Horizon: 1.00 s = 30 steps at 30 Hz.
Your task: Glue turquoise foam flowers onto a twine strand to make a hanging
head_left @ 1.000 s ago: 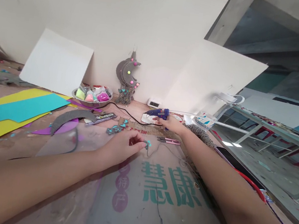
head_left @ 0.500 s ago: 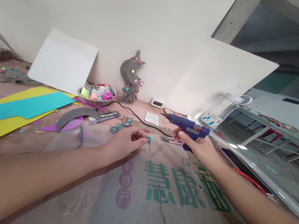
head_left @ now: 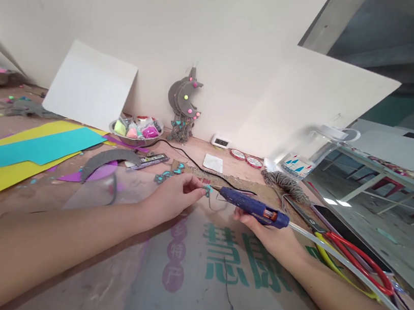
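Note:
My left hand (head_left: 180, 195) pinches a small teal-and-grey charm (head_left: 207, 191) between thumb and fingertips, just above the cardboard. A thin grey cord (head_left: 217, 208) curls from it. My right hand (head_left: 265, 235) is closed round the handle of a blue glue gun (head_left: 256, 206), whose nozzle points left and is at or very near the charm; whether they touch I cannot tell. A long clear glue stick (head_left: 335, 255) runs out of the gun's back. Several similar teal-and-grey charms (head_left: 165, 175) lie just beyond my left hand.
Printed cardboard (head_left: 194, 297) covers the table front. Right are red-and-yellow scissors (head_left: 356, 255), grey yarn (head_left: 289, 186), a phone (head_left: 350, 234) and a clear jug (head_left: 302, 160). A moon ornament (head_left: 181, 101) stands by the wall. Left are a bowl of clay packs (head_left: 136, 137), coloured sheets (head_left: 42, 145) and a grey crescent (head_left: 110, 159).
My right hand has lowered the glue gun, bringing its nozzle from above the table down to the charm. My left hand keeps its pinch, nearly still. The view has shifted slightly.

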{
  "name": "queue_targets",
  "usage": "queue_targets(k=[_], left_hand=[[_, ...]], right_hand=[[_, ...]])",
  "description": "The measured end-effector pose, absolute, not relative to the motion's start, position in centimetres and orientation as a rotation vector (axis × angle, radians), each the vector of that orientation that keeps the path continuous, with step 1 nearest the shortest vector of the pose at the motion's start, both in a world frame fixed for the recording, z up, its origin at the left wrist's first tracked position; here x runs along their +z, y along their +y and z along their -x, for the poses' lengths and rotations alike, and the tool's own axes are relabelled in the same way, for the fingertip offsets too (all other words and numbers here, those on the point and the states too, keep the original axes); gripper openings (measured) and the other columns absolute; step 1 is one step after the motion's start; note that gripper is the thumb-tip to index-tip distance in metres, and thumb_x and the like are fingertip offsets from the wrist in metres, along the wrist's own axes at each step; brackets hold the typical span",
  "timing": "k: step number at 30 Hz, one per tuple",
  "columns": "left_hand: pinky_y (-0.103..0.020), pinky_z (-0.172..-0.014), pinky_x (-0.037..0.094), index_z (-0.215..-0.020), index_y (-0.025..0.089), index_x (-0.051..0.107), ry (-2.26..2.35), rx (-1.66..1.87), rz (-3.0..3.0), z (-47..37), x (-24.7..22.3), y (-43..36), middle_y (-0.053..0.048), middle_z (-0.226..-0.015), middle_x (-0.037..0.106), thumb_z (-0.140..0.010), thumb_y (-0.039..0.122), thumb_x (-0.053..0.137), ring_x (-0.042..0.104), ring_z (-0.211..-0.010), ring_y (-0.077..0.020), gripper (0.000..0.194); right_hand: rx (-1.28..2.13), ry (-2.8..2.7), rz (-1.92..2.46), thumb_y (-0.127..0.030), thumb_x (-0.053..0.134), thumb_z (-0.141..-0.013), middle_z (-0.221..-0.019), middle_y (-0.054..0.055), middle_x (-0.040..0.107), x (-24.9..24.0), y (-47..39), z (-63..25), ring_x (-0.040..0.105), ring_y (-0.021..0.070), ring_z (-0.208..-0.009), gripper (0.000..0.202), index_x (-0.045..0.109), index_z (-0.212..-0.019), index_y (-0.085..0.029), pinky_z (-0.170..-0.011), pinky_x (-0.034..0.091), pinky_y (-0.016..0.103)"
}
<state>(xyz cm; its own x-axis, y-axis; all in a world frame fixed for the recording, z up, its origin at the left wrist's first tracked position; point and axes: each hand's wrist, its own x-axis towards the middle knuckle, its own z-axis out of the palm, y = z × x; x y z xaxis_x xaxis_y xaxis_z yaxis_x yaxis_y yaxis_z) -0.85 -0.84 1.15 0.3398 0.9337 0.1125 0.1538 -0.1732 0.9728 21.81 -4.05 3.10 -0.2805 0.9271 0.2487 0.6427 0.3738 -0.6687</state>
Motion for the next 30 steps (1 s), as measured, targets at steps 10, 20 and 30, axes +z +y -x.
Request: queue_targets(k=[10, 20, 30], left_hand=[[-0.017, -0.040, 0.032, -0.073, 0.018, 0.048, 1.049, 0.945, -1.642, 0.9, 1.6, -1.1, 0.005, -0.057, 0.046, -0.076, 0.035, 0.052, 0.040, -0.045, -0.0066, 0.018], [-0.018, -0.044, 0.036, -0.075, 0.018, 0.051, 1.073, 0.956, -1.721, 1.0, 1.3, -1.0, 0.004, -0.060, 0.051, -0.076, 0.035, 0.051, 0.045, -0.049, -0.0078, 0.017], [-0.018, -0.042, 0.035, -0.075, 0.018, 0.052, 1.077, 0.949, -1.734, 1.1, 1.6, -1.1, 0.004, -0.062, 0.052, -0.076, 0.034, 0.051, 0.045, -0.048, -0.0074, 0.016]], right_hand=[[0.584, -2.050, 1.352, -0.038, 0.058, -0.076, -0.072, 0.000, 0.055, 2.3, -3.8, -22.4, 0.054, 0.0164, -0.070, 0.019, 0.055, -0.072, -0.019, -0.064, 0.044, 0.027], [0.565, -1.938, 1.405, -0.041, 0.061, -0.072, -0.082, 0.002, 0.059, 2.5, -4.2, -22.0, 0.057, 0.0184, -0.075, 0.021, 0.057, -0.072, -0.020, -0.069, 0.047, 0.028], [0.482, -1.941, 1.462, -0.041, 0.062, -0.071, -0.076, 0.002, 0.063, 1.3, -3.7, -22.8, 0.060, 0.0209, -0.077, 0.021, 0.062, -0.075, -0.021, -0.074, 0.049, 0.031]])
